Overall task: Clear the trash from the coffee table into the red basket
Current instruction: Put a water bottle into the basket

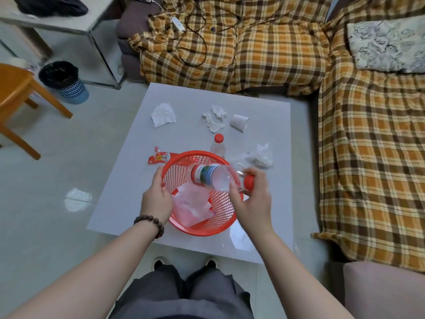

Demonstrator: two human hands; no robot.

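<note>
Head view: two bottles (208, 178), two tissues (163, 114).

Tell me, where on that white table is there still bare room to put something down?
The coffee table is bare along its left edge, between the tissue and the red wrapper, and on the far strip by the sofa. It is crowded right of the red basket: standing bottle, paper cup, plastic bag.

brown bead bracelet (150, 223), grey trousers (181, 293), dark shoes (161, 263)
</note>
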